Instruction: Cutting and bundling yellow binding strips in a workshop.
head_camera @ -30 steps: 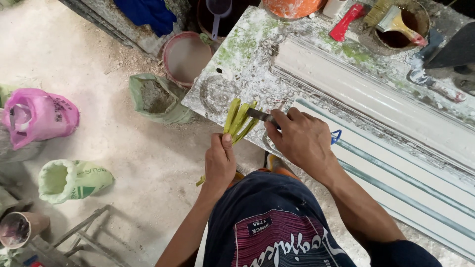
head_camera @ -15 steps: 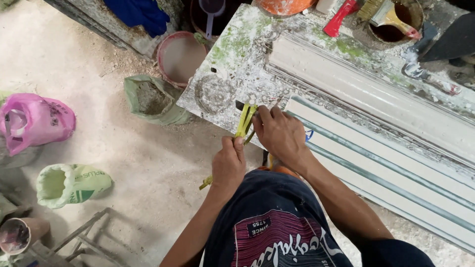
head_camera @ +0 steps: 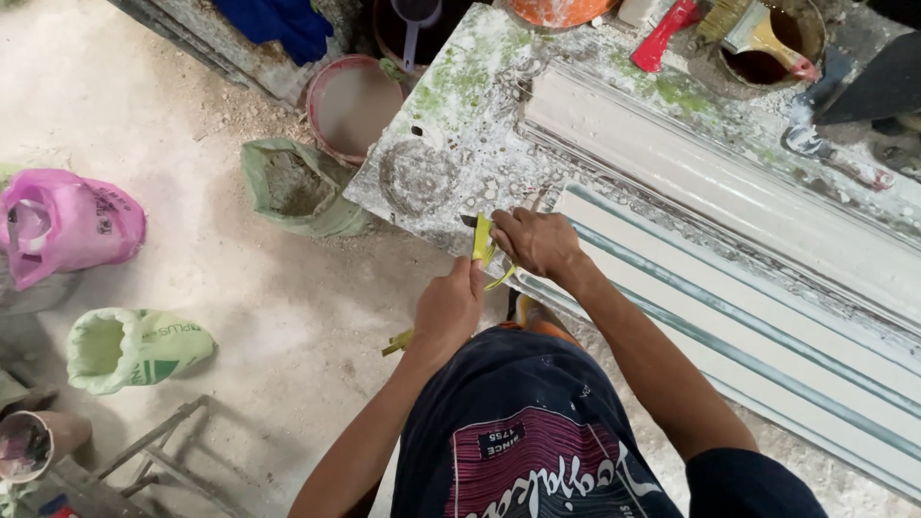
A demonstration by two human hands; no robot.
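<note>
At the near corner of the mossy counter (head_camera: 451, 105), the left hand (head_camera: 449, 309) had its fingers clamped on the lower end of a bundle of yellow-green strips (head_camera: 483, 242). The right hand (head_camera: 537, 242) gripped the bundle's top, fingers together, just at the counter's edge beside long white mouldings (head_camera: 729, 317). Left of the hands lay open dusty floor (head_camera: 240, 288), with a green sack (head_camera: 297, 187) and a pink bag (head_camera: 67, 223) well apart.
</note>
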